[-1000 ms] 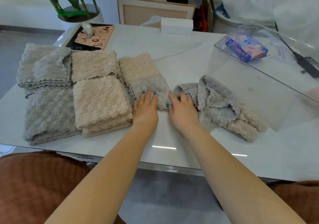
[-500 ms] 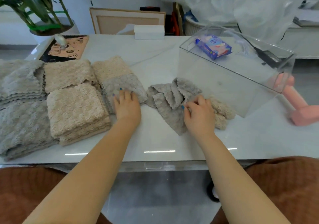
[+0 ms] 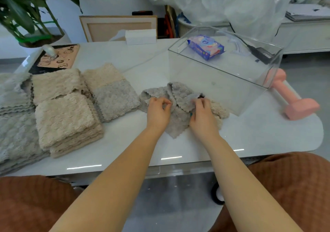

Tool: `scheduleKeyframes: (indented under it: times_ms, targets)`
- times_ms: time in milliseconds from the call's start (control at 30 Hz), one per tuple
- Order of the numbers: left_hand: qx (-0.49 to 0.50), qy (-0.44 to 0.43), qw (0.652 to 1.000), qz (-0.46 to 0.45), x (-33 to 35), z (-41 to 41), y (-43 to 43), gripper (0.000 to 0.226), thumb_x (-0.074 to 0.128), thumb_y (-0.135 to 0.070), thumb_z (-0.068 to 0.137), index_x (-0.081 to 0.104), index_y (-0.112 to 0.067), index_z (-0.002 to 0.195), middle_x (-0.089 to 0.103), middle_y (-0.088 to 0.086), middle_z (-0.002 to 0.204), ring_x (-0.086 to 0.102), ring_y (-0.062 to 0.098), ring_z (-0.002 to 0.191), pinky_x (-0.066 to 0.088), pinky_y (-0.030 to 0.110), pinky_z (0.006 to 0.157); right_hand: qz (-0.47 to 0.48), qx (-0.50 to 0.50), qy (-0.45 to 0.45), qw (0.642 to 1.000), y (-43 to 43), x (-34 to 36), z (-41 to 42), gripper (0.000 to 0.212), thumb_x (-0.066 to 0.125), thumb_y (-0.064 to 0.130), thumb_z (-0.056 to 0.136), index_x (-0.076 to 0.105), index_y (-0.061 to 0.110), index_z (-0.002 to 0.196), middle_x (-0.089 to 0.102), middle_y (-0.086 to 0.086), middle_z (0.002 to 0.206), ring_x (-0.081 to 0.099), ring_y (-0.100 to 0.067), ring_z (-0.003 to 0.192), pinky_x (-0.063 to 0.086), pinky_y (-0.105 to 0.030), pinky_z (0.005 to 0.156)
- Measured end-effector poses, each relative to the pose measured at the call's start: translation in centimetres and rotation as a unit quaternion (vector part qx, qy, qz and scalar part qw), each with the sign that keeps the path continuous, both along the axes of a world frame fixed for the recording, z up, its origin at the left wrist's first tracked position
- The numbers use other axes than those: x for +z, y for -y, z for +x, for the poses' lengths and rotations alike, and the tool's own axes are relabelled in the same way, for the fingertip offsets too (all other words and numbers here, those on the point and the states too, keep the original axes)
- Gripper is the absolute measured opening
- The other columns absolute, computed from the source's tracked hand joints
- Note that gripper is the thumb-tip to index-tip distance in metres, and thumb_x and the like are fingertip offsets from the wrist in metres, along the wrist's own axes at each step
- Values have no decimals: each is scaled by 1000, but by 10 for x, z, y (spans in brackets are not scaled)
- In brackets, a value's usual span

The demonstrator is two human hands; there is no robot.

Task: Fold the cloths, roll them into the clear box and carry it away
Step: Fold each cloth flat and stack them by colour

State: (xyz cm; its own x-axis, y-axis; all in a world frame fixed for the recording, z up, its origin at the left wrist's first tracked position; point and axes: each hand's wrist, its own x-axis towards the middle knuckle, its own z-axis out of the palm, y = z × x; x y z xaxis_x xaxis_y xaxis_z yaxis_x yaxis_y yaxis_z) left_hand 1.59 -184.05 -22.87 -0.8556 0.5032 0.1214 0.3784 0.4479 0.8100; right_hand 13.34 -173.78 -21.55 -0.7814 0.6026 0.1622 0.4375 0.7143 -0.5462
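Left hand (image 3: 158,113): my fingers (image 3: 165,105) curled close, pinching a fold of the crumpled grey cloth (image 3: 178,119). Right hand (image 3: 201,114): fingers (image 3: 197,103) curled likewise, gripping that cloth's scalloped edge. Cloth: bunched on the worktop (image 3: 250,133), lying roughly left to right, one corner pointing towards me, a beige cloth (image 3: 219,110) beside its right end. Clear box (image 3: 214,81): upright, mouth up, just behind the cloth. Folded stacks (image 3: 66,117): to my left.

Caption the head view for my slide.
Left hand and right hand pinch a crumpled grey cloth beside the clear box.
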Motion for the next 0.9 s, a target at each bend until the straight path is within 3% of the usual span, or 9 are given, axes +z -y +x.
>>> scheduleKeyframes:
  times_ms: [100, 167, 333, 467, 533, 633, 700, 800, 900]
  targets:
    - [47, 15, 999, -11, 10, -7, 5, 10, 47, -15, 95, 57, -17, 92, 61, 7, 97, 59, 24, 88, 51, 42, 82, 13, -13, 25, 1000, -8, 3, -2, 52, 47, 12, 92, 37, 20, 142, 43, -11, 126, 56, -32, 90, 52, -44, 71]
    - [59, 65, 996, -26, 14, -6, 11, 10, 40, -21, 99, 48, -18, 93, 58, 4, 87, 62, 28, 81, 54, 46, 78, 25, -17, 71, 997, -9, 3, -5, 34, 46, 19, 94, 54, 20, 127, 48, -8, 117, 56, -29, 90, 51, -40, 69]
    - [80, 417, 905, 15, 25, 7, 10, 34, 36, -46, 101, 44, -13, 107, 58, 6, 85, 60, 21, 60, 52, 33, 59, 46, -21, -5, 999, 8, 7, -9, 16, 48, 17, 92, 61, 14, 82, 51, 2, 91, 53, -20, 78, 33, -30, 54]
    - [101, 465, 873, 105, 23, -7, 5, 34, 51, -49, 93, 58, -16, 95, 62, 6, 89, 62, 20, 75, 51, 31, 65, -166, 64, -152, 972, 15, 5, 26, 23, 58, 8, 79, 47, 15, 60, 41, 7, 66, 39, -10, 62, 30, -28, 58]
    - [100, 479, 858, 153, 22, -12, 5, 21, 61, -38, 90, 63, -17, 92, 65, 4, 82, 62, 18, 72, 50, 28, 65, -283, 78, -78, 953, 16, -2, 40, 27, 60, 8, 80, 47, 10, 56, 43, -4, 60, 39, -12, 60, 30, -31, 62]
    - [70, 464, 860, 199, 26, -8, 7, 10, 60, -14, 92, 61, -11, 82, 63, 1, 57, 59, 9, 47, 45, 18, 47, -345, -5, -35, 938, 22, -10, 46, 45, 57, 38, 87, 54, 1, 61, 54, -23, 65, 52, -20, 61, 41, -32, 60]
    - [47, 452, 859, 235, 29, -9, 14, 15, 53, 2, 90, 60, -8, 81, 65, 7, 65, 63, 12, 51, 52, 20, 50, -483, -145, -118, 856, 24, -1, 39, 43, 53, 42, 94, 54, 6, 70, 59, -17, 72, 63, -25, 67, 53, -32, 61]
    - [-19, 473, 841, 261, 31, -10, 33, 35, 42, 18, 84, 62, -1, 105, 69, 15, 101, 69, 25, 89, 58, 35, 73, -731, -183, -160, 638, 25, 10, 28, 34, 55, 44, 94, 56, 13, 108, 64, -13, 101, 64, -27, 90, 54, -38, 78]
    - [-69, 517, 820, 234, 35, -5, 53, 49, 31, 22, 72, 62, -1, 101, 71, 11, 96, 69, 22, 88, 57, 29, 66, -759, -188, -133, 609, 31, 12, 20, 40, 62, 38, 90, 57, 13, 120, 66, -11, 108, 64, -26, 96, 52, -37, 75]
